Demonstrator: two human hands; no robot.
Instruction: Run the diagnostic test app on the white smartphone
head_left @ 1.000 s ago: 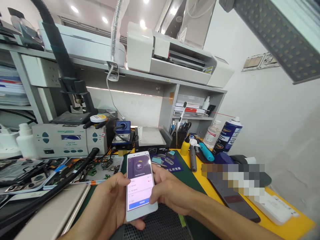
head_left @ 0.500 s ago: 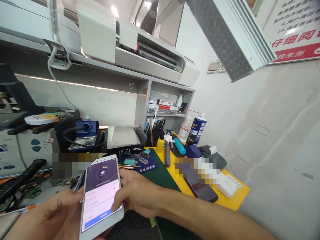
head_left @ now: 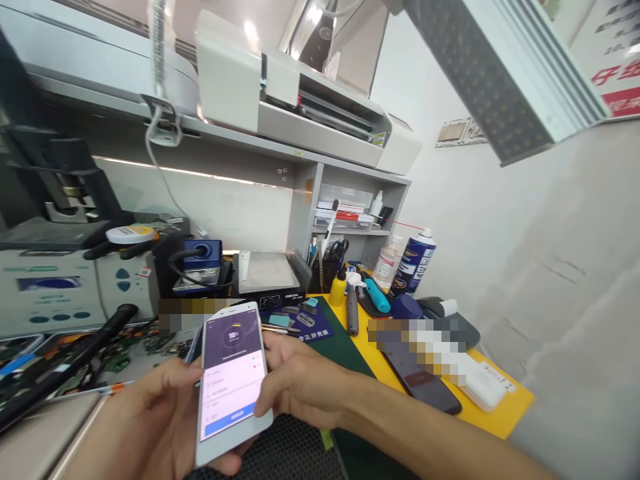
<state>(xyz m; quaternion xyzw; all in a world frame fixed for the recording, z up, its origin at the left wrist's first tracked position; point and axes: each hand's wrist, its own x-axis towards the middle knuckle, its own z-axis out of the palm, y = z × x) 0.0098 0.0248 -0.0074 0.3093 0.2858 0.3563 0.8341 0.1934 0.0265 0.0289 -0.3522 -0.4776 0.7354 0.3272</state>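
Note:
A white smartphone [head_left: 233,387] with its screen lit is held tilted above the bench, low in the head view. The screen shows a dark purple top with a round percentage gauge, a pale list and a blue button at the bottom. My left hand [head_left: 155,413] wraps round the phone's left side and underside, thumb on its edge. From the right, my right hand [head_left: 300,383] grips the other edge, and its thumb lies over the lower right of the screen by the blue button. The right fingers behind the phone are partly hidden.
Circuit boards [head_left: 115,353] lie at left below a soldering station [head_left: 75,287]. A dark phone [head_left: 425,380] rests on the yellow bench edge [head_left: 515,400] at right. Behind are a yellow bottle [head_left: 338,290], a spray can [head_left: 414,263] and a heating plate [head_left: 267,270]. A lamp [head_left: 500,73] hangs overhead.
The whole view has shifted, so the bench, phone and hands sit further right in the picture. Both hands keep the same hold on the phone, and its screen looks the same.

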